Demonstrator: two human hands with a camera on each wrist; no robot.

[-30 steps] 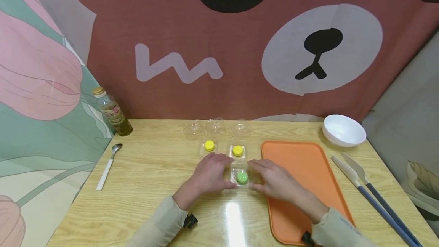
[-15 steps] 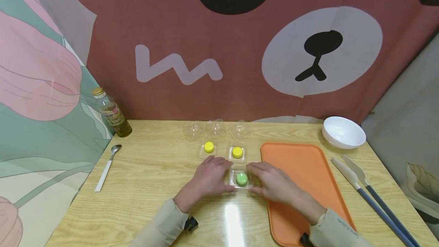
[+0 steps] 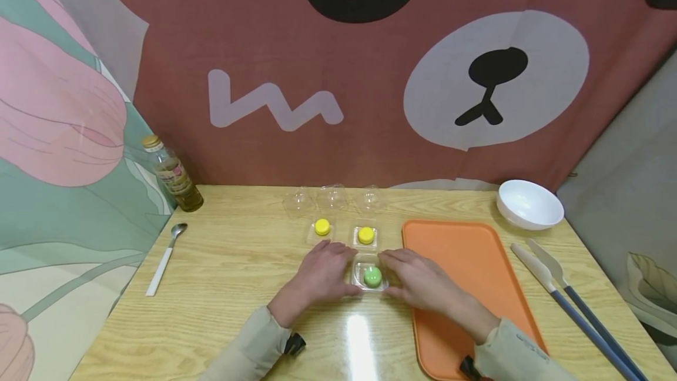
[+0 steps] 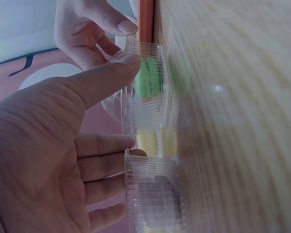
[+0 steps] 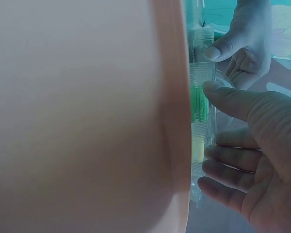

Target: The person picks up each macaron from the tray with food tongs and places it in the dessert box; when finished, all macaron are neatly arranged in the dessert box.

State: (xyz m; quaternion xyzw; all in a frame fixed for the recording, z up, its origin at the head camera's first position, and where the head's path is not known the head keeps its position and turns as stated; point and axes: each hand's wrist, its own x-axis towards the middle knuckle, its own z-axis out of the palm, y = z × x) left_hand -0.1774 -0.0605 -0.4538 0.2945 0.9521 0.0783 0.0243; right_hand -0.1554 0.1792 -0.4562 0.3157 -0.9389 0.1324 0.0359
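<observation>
A green macaron (image 3: 372,277) sits in a small clear plastic box (image 3: 359,276) at the front middle of the table. My left hand (image 3: 324,272) grips the box's left side, thumb at the near corner and fingers at the far one. On the other side my right hand (image 3: 431,284) holds it the same way. Both thumbs touch the box's upper edge beside the green macaron (image 4: 148,77) in the wrist views. Behind it are two yellow macarons (image 3: 322,227) in clear trays. A dark round thing (image 4: 159,194) shows in another clear box in the left wrist view.
Three clear domed lids (image 3: 332,197) stand at the back. An orange tray (image 3: 460,246) lies under my right forearm, with a white bowl (image 3: 530,204) and two long knives (image 3: 534,263) beyond it. At the left are a bottle (image 3: 177,178) and a spoon (image 3: 166,263).
My right hand has moved slightly left, so both hands are a little closer together around the box. The box has shifted slightly left.
</observation>
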